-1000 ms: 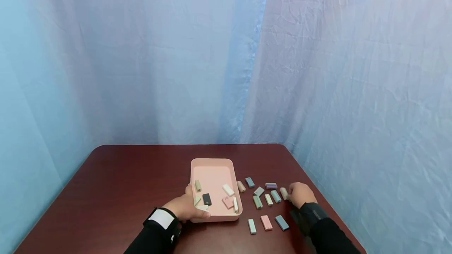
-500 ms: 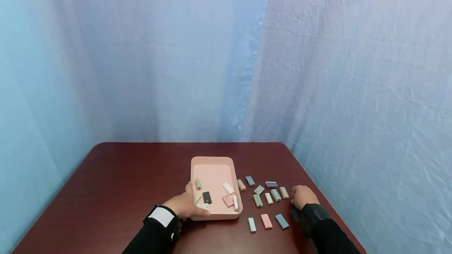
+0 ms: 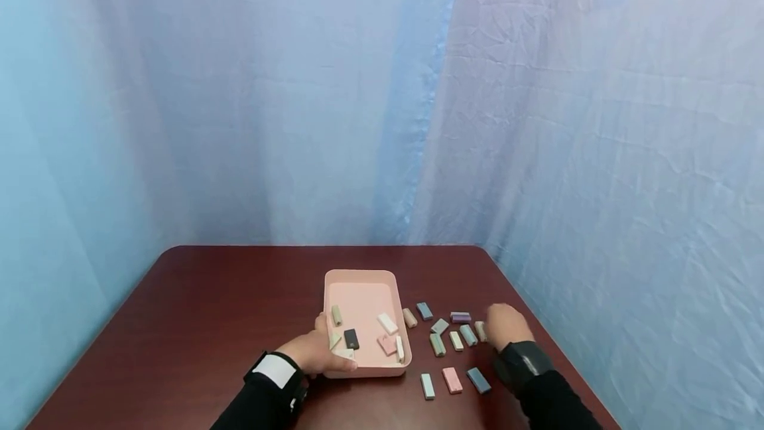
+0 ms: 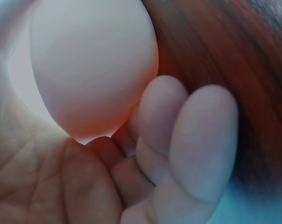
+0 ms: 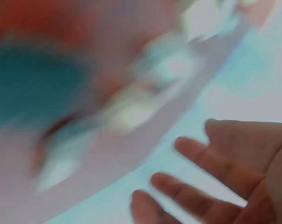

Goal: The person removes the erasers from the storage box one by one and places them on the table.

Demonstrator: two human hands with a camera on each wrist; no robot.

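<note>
In the head view, we find the beige block (image 3: 480, 331) just left of the right hand's (image 3: 507, 325) fingers, the nearer hand, its long axis pointing away from us, far end leaning left; the left hand (image 3: 319, 350) grips the pink tray (image 3: 361, 276). Left wrist: those fingers curl. Right wrist: fingers (image 5: 192, 198) spread, blurred blocks (image 5: 136, 109) beyond their tips.

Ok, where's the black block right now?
In the head view, the black block lies inside the pink tray, left of its middle, between the left hand and the tray's pink block.
</note>
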